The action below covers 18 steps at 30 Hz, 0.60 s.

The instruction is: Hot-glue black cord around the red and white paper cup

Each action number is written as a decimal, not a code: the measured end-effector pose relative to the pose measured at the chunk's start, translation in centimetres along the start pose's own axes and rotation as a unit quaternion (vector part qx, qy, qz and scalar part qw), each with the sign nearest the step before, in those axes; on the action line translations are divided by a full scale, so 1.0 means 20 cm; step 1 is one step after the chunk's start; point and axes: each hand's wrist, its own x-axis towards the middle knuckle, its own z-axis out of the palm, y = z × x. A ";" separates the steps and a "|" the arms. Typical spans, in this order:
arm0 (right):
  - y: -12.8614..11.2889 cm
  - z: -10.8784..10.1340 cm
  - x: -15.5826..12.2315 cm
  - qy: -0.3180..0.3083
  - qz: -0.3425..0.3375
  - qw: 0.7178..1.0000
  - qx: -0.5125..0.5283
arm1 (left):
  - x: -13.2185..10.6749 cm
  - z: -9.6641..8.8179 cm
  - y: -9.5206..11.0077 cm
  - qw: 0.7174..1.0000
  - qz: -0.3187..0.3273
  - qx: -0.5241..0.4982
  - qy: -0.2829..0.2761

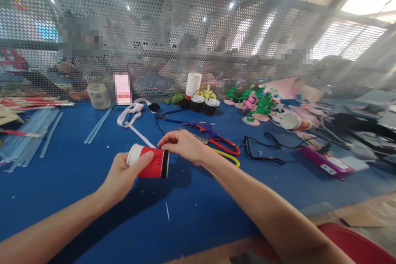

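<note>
A red paper cup (151, 165) with a white rim and a black band round its base lies sideways in my left hand (119, 173). The left fingers wrap round it, with the thumb along its side. At the cup's upper edge, near the black band, my right hand (182, 146) has its fingers pinched together. A narrow white ribbon (142, 136) runs from a loose coil on the table to the right fingertips at the cup. How far the ribbon goes behind the cup is hidden.
Red-handled scissors (227, 146), yellow-handled scissors (227, 157) and a blue glue gun (204, 127) lie beyond my right hand. Glue sticks (31, 140) are at left. Small black-and-white buckets (211, 106), stacked cups (194, 83) and a purple power strip (324, 163) stand farther off.
</note>
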 end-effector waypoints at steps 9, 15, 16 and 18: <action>0.03 -0.03 0.01 -0.044 0.024 0.996 -0.076 | 0.01 0.01 0.04 0.998 0.008 -0.054 0.029; -0.04 -0.10 -0.03 -0.101 0.011 0.984 -0.144 | 0.04 0.02 0.08 0.992 0.011 -0.111 0.064; -0.05 -0.09 -0.05 -0.136 0.013 0.977 -0.166 | 0.05 0.02 0.08 0.991 0.011 -0.114 0.072; -0.07 -0.07 -0.10 -0.229 0.023 0.949 -0.216 | 0.06 0.01 0.07 0.990 0.006 -0.117 0.080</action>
